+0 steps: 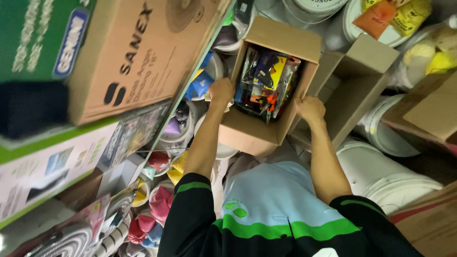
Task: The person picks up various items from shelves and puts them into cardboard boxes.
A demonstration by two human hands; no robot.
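Both your hands grip an open cardboard box point(252, 131) of packaged tools: left hand point(222, 90) and right hand point(310, 108) on opposite walls. Tilt it and packets spill onto buckets point(381, 176) beneath.

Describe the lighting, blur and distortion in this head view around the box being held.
Head view: light is dim and uneven; the open cardboard box between left hand and right hand is fairly sharp, and its packaged tools show small glints. The large boxes at left are soft with blur. The white buckets at right sit in shadow. Wide-angle tilt skews the edges.
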